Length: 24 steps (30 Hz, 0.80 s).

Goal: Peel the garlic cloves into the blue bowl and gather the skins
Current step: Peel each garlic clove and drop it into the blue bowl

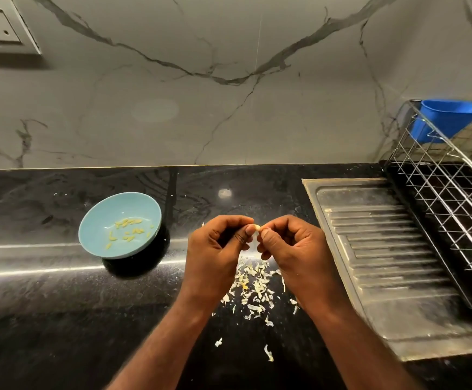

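Both hands meet above the middle of the table, fingers curled and thumbs forward, pinching one garlic clove between them. The left hand grips the clove's left end between thumb and forefinger. The right hand pinches its right end, where a scrap of pale skin seems to be lifting. Only a small cream-coloured sliver of the clove shows between the two hands, so it cannot be told whether it is fully peeled. Its long axis appears to run left to right, from one hand to the other.

The blue bowl stands on the table to the left of the hands and a little farther from the person, well apart from them. The left hand is the nearer one, so dropping the clove in would probably fall to it, with a reach leftward. The bowl is shallow and pale blue, with a scatter of small yellowish peeled cloves in its bottom.

Directly below the hands, nearer the person, a loose heap of papery white skins is spread over the glossy black table, with a few stray flakes farther out. The skins are not yet gathered.

To the right lie a ridged steel drainboard and a wire rack holding a blue tub. A marble wall rises behind.
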Each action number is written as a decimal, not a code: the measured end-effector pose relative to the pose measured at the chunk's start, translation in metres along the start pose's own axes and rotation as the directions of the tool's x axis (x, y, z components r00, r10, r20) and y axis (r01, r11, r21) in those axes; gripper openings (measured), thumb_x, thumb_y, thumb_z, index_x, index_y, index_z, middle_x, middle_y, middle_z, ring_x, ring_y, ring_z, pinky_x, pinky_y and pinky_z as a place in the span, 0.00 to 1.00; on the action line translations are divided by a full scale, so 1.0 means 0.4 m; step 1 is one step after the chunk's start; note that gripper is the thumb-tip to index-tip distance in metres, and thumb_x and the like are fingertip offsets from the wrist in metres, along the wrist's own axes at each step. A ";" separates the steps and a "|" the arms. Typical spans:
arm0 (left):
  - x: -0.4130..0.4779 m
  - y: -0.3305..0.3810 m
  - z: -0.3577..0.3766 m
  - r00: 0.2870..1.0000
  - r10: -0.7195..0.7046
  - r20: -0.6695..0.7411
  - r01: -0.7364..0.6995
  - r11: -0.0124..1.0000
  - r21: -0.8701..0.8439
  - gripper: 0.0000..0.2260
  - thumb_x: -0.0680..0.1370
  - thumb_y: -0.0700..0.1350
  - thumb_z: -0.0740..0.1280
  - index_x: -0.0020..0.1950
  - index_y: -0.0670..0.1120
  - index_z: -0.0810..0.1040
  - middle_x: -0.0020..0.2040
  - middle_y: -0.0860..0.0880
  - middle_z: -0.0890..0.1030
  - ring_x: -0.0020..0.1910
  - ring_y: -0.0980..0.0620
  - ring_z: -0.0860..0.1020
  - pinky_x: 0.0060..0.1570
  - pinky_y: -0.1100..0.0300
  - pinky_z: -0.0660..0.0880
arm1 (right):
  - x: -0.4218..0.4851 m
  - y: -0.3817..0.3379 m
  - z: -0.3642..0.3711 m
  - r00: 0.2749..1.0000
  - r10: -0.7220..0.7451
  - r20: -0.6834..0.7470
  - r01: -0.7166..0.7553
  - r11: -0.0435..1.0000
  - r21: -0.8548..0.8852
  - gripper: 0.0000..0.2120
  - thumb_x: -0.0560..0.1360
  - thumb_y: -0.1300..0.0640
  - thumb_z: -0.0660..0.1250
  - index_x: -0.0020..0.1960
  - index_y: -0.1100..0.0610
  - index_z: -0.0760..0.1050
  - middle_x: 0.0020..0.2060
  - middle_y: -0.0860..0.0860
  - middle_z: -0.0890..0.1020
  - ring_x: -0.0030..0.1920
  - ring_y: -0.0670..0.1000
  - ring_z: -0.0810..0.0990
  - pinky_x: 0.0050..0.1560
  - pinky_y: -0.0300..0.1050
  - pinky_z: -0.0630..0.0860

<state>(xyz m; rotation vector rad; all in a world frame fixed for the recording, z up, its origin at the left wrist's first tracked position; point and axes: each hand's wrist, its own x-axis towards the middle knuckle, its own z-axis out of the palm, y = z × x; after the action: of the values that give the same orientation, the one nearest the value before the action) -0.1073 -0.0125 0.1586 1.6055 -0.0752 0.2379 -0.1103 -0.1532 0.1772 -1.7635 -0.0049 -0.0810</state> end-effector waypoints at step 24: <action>0.003 0.006 -0.010 0.939 -0.320 0.126 0.341 0.821 -0.458 0.09 0.75 0.43 0.67 0.51 0.42 0.84 0.46 0.42 0.85 0.47 0.48 0.83 0.46 0.60 0.79 | 0.013 0.009 0.000 0.996 0.072 0.053 -0.086 0.939 0.332 0.07 0.77 0.66 0.65 0.41 0.64 0.78 0.34 0.56 0.83 0.35 0.53 0.81 0.35 0.42 0.79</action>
<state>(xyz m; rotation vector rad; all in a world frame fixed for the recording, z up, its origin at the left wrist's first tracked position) -0.1069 -0.0086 0.1614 1.1053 0.1077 -0.0878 -0.1049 -0.1541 0.1739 -1.4227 0.0221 0.0139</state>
